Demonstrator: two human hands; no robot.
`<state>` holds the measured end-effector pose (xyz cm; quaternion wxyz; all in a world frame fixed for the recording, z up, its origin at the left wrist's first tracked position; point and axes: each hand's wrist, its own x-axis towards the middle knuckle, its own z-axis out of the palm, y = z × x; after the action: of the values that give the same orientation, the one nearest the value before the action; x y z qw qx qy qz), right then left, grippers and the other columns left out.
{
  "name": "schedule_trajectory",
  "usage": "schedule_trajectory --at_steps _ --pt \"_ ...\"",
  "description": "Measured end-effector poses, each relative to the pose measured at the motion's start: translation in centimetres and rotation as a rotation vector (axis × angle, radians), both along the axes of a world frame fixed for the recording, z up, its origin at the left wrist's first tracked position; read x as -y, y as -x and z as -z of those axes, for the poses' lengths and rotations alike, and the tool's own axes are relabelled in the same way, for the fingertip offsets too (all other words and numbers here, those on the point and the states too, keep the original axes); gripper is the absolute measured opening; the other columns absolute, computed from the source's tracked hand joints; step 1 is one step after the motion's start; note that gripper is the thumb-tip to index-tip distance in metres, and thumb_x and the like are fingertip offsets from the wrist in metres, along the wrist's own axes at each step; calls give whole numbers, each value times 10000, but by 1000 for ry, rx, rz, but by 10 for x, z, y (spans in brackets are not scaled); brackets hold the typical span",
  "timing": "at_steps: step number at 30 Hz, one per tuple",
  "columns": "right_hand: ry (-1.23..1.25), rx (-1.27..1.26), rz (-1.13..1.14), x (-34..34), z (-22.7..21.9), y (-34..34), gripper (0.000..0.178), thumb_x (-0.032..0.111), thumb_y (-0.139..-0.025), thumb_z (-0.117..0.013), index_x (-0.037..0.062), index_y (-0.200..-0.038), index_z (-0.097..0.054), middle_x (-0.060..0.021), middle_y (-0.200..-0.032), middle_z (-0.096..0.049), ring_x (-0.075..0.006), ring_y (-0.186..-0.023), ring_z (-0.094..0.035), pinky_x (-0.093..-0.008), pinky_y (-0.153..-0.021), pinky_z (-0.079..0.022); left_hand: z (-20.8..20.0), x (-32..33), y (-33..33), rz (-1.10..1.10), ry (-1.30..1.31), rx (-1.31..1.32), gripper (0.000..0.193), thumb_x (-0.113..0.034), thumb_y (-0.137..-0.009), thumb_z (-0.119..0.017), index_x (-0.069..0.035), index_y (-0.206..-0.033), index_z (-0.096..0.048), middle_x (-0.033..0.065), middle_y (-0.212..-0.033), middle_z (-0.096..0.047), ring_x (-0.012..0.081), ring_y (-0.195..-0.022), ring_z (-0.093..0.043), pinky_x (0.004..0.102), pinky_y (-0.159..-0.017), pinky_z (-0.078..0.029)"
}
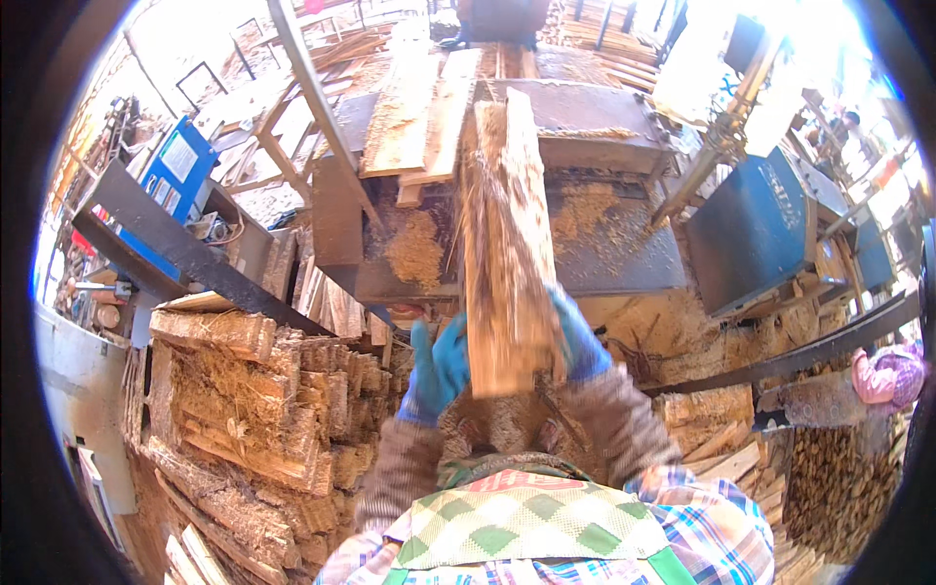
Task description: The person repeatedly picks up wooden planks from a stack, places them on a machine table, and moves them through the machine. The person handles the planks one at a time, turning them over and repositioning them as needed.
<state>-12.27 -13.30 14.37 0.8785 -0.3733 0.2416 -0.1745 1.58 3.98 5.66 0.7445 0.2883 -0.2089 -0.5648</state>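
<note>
A rough, bark-edged wood slab [502,244] stretches from in front of my body over the dark metal machine table. My right hand [580,336], in a blue glove, grips its right side near the close end; the fingers are partly hidden behind the wood. Beside the slab's left edge, my left hand [439,366], also gloved in blue, has its thumb raised apart from the fingers. Whether those fingertips touch the slab is hard to tell. The close end of the slab is blurred. Paler sawn boards [405,117] lie on the machine to the left of the slab.
Sawdust [414,249] covers parts of the machine table [624,263]. A tall stack of rough slabs [253,390] stands at my left, with more wood [717,429] at right. A blue cabinet [751,234] stands right, a blue panel [178,166] left. Another person [889,375] is at far right.
</note>
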Motion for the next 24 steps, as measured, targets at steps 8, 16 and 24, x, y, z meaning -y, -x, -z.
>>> schedule_trajectory --at_steps 8,16,24 --pt "259 -177 270 -90 205 145 599 312 -1096 -538 22 -1588 -354 -122 -1543 -484 -211 -1383 -511 -342 -1162 -435 112 90 36 384 68 -561 865 -544 -1022 -574 -58 -1640 -212 244 -1621 -346 406 -1459 -422 555 -1180 -455" --pt "463 -363 103 -74 56 152 887 279 -1010 -704 130 -1678 -140 -172 -1667 -298 -291 -1498 -388 -373 -1160 -430 114 87 57 470 173 -551 811 -484 -1042 -578 -76 -1644 -218 234 -1593 -398 382 -1434 -463 550 -1165 -474" --pt "457 -532 352 -54 111 176 603 305 -1038 -666 122 -1576 -462 -84 -1210 -714 -87 -781 -556 -272 -677 -493 90 54 84 376 77 -575 791 -519 -1058 -510 -80 -1646 -213 239 -1604 -380 388 -1446 -446 557 -1190 -432"
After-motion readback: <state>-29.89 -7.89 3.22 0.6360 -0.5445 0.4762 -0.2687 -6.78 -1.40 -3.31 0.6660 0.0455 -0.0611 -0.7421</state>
